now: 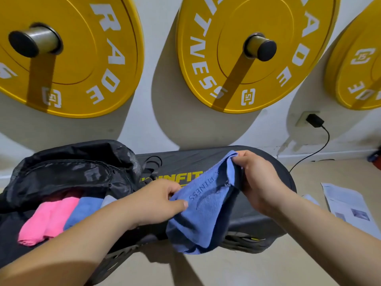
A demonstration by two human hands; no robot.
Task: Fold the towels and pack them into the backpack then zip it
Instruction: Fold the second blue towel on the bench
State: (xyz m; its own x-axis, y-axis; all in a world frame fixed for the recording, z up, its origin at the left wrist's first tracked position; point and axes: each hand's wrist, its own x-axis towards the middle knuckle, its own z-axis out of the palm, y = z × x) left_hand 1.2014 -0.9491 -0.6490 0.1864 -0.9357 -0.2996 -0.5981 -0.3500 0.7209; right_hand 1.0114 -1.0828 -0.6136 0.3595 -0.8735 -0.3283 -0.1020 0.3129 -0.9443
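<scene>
A blue towel [203, 211] with printed lettering hangs above a dark bench [266, 221], held up between both hands. My left hand [158, 200] pinches its left edge. My right hand [254, 180] grips its upper right corner, lifted higher. The towel's lower part droops over the bench's front edge. At the left lies the black backpack [68, 172], its mouth gaping. Inside it sit a folded pink towel [44, 220], a folded blue towel [85, 209] and a sliver of grey cloth [109, 200].
Yellow weight plates [251, 48] hang on pegs on the white wall behind the bench. A black charger [314, 120] is plugged into a wall socket, its cable running down to the floor. Printed paper sheets [348, 205] lie on the beige floor at the right.
</scene>
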